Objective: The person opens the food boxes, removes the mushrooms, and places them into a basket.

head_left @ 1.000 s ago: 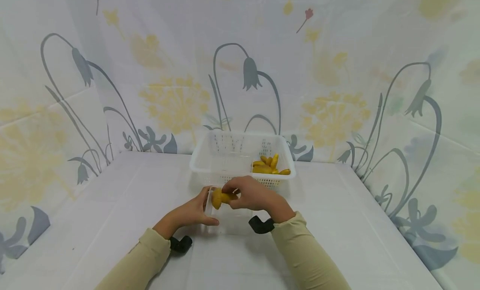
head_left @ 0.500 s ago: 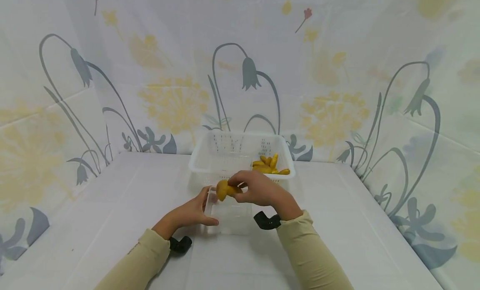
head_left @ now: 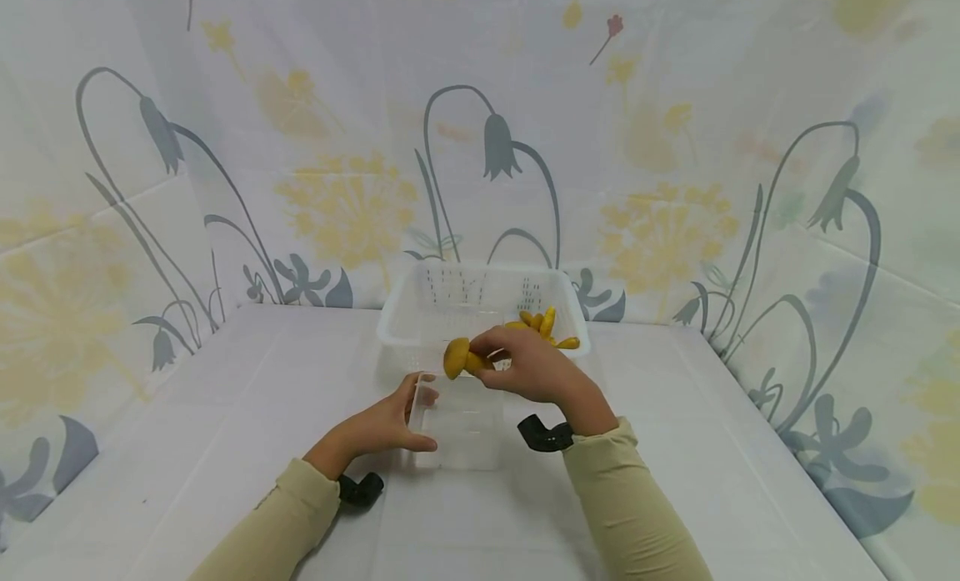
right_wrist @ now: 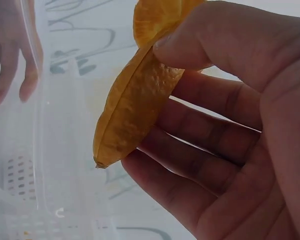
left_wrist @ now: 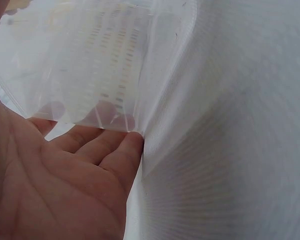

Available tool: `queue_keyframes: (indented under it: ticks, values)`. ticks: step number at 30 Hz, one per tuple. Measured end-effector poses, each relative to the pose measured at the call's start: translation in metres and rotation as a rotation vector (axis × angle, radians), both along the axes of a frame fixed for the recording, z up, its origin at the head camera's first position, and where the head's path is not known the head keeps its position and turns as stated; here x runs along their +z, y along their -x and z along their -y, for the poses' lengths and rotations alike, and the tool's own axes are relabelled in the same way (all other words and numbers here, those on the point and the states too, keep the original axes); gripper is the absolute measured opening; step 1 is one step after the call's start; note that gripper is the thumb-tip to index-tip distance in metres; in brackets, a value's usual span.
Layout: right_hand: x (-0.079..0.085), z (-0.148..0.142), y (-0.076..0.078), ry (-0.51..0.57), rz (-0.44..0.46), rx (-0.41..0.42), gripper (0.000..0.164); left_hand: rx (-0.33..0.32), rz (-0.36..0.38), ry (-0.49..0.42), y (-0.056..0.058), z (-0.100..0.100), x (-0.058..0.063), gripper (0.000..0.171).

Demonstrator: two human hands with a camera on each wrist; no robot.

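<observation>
A yellow-brown mushroom (head_left: 456, 358) with a rounded cap and a thick stem is pinched in my right hand (head_left: 536, 366), above the far edge of a clear plastic box (head_left: 468, 439). In the right wrist view, the thumb presses on the stem (right_wrist: 132, 107) near the gilled cap (right_wrist: 157, 22), with the fingers behind. My left hand (head_left: 380, 424) holds the box by its left side, thumb toward the near end and fingers round the far corner. Through the clear wall (left_wrist: 90, 75), the left wrist view shows the fingertips. Nothing is seen inside the box.
Behind the box stands a white perforated basket (head_left: 392, 327). Several yellow mushrooms (head_left: 549, 321) lie in its right part, partly hidden by my right hand. A white cloth covers the table (head_left: 720, 464), and a flower-printed curtain (head_left: 675, 106) hangs behind.
My right hand has lifted the mushroom up from the box's far left corner and moved it right and away toward the basket. My left hand stays on the box.
</observation>
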State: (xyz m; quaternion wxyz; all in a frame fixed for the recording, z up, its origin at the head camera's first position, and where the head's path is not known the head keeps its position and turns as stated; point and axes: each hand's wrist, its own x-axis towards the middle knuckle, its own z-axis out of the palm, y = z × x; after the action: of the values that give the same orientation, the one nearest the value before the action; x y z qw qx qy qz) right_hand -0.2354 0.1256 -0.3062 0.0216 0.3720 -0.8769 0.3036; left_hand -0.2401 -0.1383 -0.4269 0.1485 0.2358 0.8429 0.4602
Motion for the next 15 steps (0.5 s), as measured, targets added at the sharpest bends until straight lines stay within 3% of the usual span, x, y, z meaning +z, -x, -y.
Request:
queue_keyframes:
  ticks: [15]
  values:
    - [0.003,-0.013,0.005,0.135,-0.11,-0.023,0.025,0.02,0.007,0.006,-0.002,-0.002,0.003,0.099]
